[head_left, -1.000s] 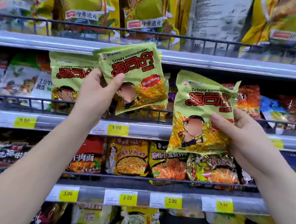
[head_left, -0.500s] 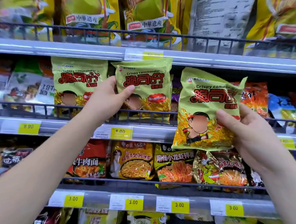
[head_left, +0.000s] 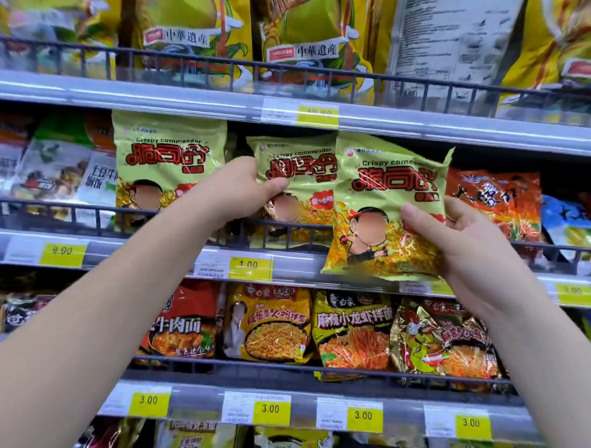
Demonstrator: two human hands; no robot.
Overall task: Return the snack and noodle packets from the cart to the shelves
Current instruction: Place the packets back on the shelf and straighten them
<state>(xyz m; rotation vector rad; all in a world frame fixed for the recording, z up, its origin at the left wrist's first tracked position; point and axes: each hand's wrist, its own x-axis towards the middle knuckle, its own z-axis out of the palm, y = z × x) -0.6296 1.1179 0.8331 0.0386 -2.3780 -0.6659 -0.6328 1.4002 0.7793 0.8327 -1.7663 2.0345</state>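
Two green "Crispy commander" snack packets are in my hands. My left hand (head_left: 234, 189) grips the left edge of one green packet (head_left: 303, 176), which stands upright on the middle shelf (head_left: 148, 253) behind its wire rail. My right hand (head_left: 464, 246) holds the second green packet (head_left: 384, 208) in front of the shelf edge, overlapping the first packet's right side. A third matching packet (head_left: 167, 162) stands on the same shelf to the left.
Orange and blue packets (head_left: 497, 200) fill the middle shelf to the right. Large yellow noodle bags (head_left: 307, 36) line the top shelf. Noodle packets (head_left: 350, 329) stand on the lower shelf above yellow price tags (head_left: 270, 409). No cart is in view.
My left hand has pushed its packet back onto the middle shelf behind the rail. My right hand has carried its packet up and left, closer to the shelf.
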